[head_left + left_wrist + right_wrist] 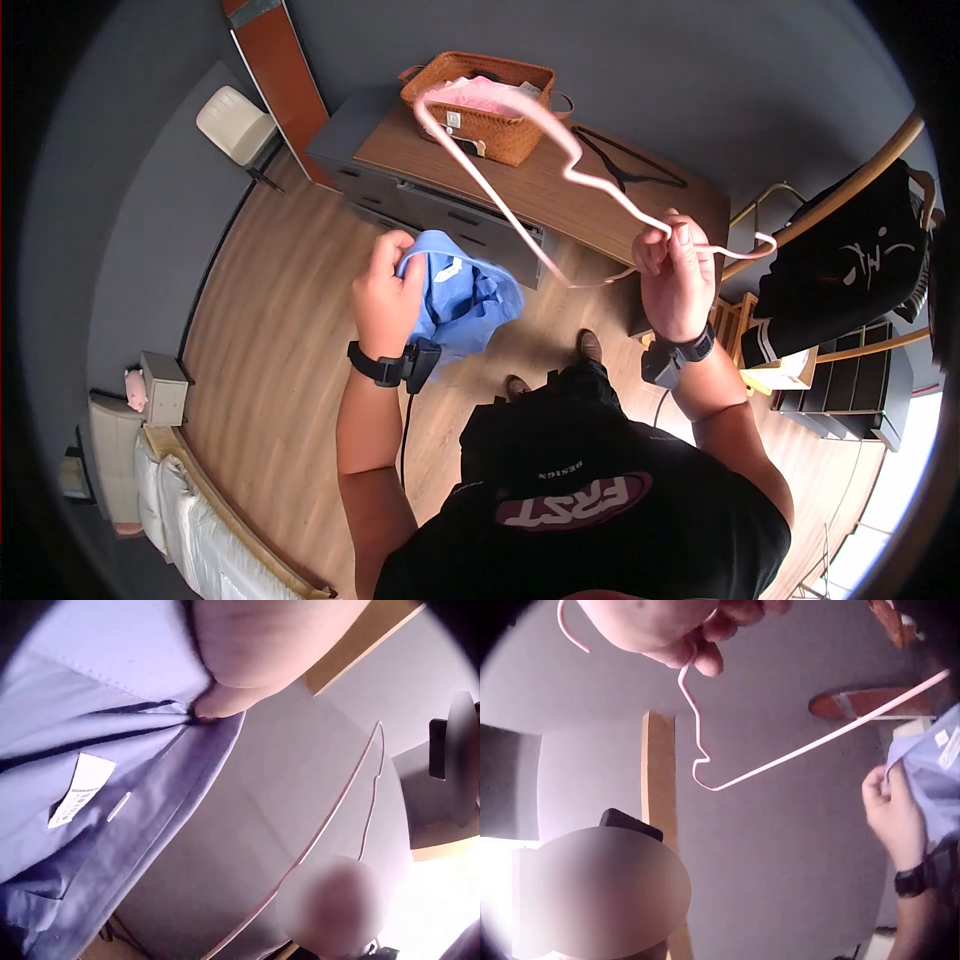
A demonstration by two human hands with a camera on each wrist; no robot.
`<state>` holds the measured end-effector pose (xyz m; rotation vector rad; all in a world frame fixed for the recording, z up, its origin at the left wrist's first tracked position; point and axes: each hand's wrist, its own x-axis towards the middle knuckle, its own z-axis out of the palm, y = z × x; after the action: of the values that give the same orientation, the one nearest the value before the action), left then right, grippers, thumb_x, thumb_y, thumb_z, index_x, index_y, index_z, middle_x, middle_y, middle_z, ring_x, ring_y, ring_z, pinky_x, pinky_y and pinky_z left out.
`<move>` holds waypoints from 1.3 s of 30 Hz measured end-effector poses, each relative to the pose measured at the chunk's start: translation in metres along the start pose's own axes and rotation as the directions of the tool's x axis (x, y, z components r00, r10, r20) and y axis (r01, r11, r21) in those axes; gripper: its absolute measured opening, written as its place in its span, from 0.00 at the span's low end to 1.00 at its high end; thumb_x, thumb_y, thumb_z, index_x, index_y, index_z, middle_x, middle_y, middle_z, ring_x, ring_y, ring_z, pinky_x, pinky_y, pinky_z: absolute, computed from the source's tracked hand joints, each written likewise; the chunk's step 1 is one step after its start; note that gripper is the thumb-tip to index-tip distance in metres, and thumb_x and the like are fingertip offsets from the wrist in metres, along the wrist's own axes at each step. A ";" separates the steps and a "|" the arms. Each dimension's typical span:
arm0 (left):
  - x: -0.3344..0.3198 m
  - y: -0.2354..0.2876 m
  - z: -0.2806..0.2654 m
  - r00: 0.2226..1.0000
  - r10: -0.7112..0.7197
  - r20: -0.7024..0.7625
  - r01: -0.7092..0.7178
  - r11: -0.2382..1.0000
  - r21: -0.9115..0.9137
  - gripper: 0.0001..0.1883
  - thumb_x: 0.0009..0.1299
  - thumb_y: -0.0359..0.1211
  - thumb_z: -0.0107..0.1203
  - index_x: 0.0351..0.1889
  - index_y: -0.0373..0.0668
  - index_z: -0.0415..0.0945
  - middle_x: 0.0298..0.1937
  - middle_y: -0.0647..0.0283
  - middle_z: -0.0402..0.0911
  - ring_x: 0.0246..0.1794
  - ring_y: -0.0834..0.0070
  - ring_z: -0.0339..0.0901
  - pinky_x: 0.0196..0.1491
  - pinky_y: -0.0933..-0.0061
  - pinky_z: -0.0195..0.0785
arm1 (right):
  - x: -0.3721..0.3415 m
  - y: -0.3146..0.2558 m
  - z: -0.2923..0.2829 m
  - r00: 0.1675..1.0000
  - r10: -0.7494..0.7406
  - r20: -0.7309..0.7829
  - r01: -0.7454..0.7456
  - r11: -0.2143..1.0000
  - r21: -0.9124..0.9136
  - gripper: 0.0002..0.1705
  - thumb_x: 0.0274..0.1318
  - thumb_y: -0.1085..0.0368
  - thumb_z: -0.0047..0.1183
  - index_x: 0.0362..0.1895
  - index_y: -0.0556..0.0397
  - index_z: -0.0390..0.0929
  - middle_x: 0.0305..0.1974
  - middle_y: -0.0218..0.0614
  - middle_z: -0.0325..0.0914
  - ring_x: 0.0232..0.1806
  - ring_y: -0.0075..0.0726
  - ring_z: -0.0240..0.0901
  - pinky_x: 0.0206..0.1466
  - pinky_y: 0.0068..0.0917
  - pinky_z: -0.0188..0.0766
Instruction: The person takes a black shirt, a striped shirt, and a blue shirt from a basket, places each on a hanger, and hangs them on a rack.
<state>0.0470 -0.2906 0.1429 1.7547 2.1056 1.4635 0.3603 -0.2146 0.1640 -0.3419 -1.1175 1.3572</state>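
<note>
A blue garment (462, 300) hangs bunched from my left hand (388, 300), whose thumb and fingers pinch its edge. In the left wrist view a white label (81, 791) shows inside the garment (45, 712), beside the pinching hand (262, 652). My right hand (677, 280) grips a pink hanger (490, 195) near the base of its hook; the hanger is tilted, its far end raised over the dresser. In the right wrist view the hanger (810, 748) runs from under the hand (660, 626) toward the garment (930, 780), apart from it.
A wicker basket (515, 135) with pink cloth and a black hanger (625, 165) lie on the wooden dresser top (540, 185). Dark clothes (850, 250) hang from a rack at the right. A white chair (235, 125) stands at the back left, a shelf unit (850, 385) at the right.
</note>
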 end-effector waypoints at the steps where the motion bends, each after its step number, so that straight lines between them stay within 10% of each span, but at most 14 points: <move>1: 0.001 -0.001 0.004 0.999 0.027 -0.024 -0.027 0.999 -0.018 0.09 0.66 0.27 0.61 0.44 0.43 0.78 0.31 0.58 0.82 0.31 0.64 0.83 0.36 0.67 0.74 | 0.001 0.004 0.007 1.000 0.011 -0.017 -0.010 0.997 0.070 0.14 0.75 0.59 0.48 0.39 0.56 0.79 0.27 0.26 0.72 0.26 0.18 0.57 0.31 0.21 0.53; 6: 0.008 0.011 0.008 0.999 0.051 -0.019 -0.053 0.989 -0.139 0.08 0.66 0.26 0.61 0.43 0.42 0.78 0.29 0.59 0.81 0.28 0.70 0.80 0.34 0.69 0.72 | 0.010 0.027 0.041 0.982 0.086 0.170 -0.127 0.961 0.244 0.16 0.75 0.57 0.48 0.35 0.54 0.77 0.27 0.27 0.70 0.28 0.20 0.60 0.33 0.23 0.58; 12: 0.020 0.022 -0.004 0.999 -0.009 0.037 0.020 0.942 -0.335 0.09 0.67 0.22 0.60 0.44 0.39 0.76 0.31 0.68 0.79 0.32 0.82 0.75 0.36 0.77 0.71 | 0.016 0.081 0.033 0.952 0.076 0.297 -0.060 0.996 -0.064 0.21 0.75 0.53 0.47 0.36 0.55 0.82 0.46 0.33 0.71 0.48 0.26 0.67 0.49 0.23 0.65; 17: 0.042 0.014 -0.043 0.989 -0.115 0.096 0.149 0.823 -0.548 0.09 0.67 0.19 0.58 0.44 0.36 0.75 0.36 0.70 0.79 0.35 0.86 0.75 0.40 0.82 0.69 | 0.012 0.109 -0.003 0.835 0.380 0.398 -0.295 0.920 -0.258 0.23 0.73 0.48 0.49 0.39 0.54 0.86 0.65 0.34 0.69 0.58 0.30 0.68 0.58 0.33 0.68; 23: 0.046 -0.018 -0.057 0.978 -0.174 0.110 0.203 0.915 -0.350 0.07 0.67 0.21 0.59 0.42 0.37 0.78 0.32 0.72 0.79 0.31 0.87 0.73 0.37 0.82 0.68 | 0.015 0.084 -0.020 0.780 0.531 0.331 -0.327 0.797 -0.508 0.19 0.74 0.55 0.50 0.37 0.55 0.85 0.33 0.30 0.82 0.42 0.26 0.74 0.54 0.28 0.69; 28: 0.043 -0.017 -0.046 0.997 -0.069 -0.017 0.068 0.997 -0.037 0.07 0.66 0.24 0.61 0.41 0.39 0.80 0.29 0.66 0.80 0.29 0.81 0.75 0.34 0.75 0.69 | 0.029 0.043 -0.011 0.830 0.424 0.362 -0.108 0.759 -0.642 0.11 0.65 0.66 0.57 0.33 0.61 0.84 0.33 0.38 0.85 0.35 0.28 0.78 0.58 0.30 0.72; 32: 0.032 0.017 -0.023 0.991 0.126 -0.044 -0.116 0.978 0.175 0.06 0.66 0.28 0.62 0.40 0.41 0.80 0.28 0.58 0.80 0.26 0.64 0.78 0.33 0.65 0.72 | 0.024 0.033 -0.012 0.864 0.357 0.356 0.144 0.503 -0.852 0.09 0.58 0.65 0.60 0.38 0.58 0.85 0.38 0.46 0.86 0.45 0.51 0.83 0.48 0.38 0.80; 39: -0.012 0.052 0.052 0.977 0.159 0.143 -0.164 0.986 0.024 0.10 0.71 0.35 0.63 0.33 0.43 0.74 0.20 0.60 0.74 0.18 0.60 0.73 0.24 0.61 0.65 | -0.015 0.002 -0.021 0.922 0.166 0.349 0.318 0.186 -0.930 0.10 0.58 0.59 0.60 0.34 0.53 0.85 0.30 0.43 0.82 0.36 0.54 0.80 0.38 0.45 0.77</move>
<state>0.1191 -0.2715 0.1421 2.0201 1.9738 1.2991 0.3784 -0.2189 0.1454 -0.9812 -2.2886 0.3386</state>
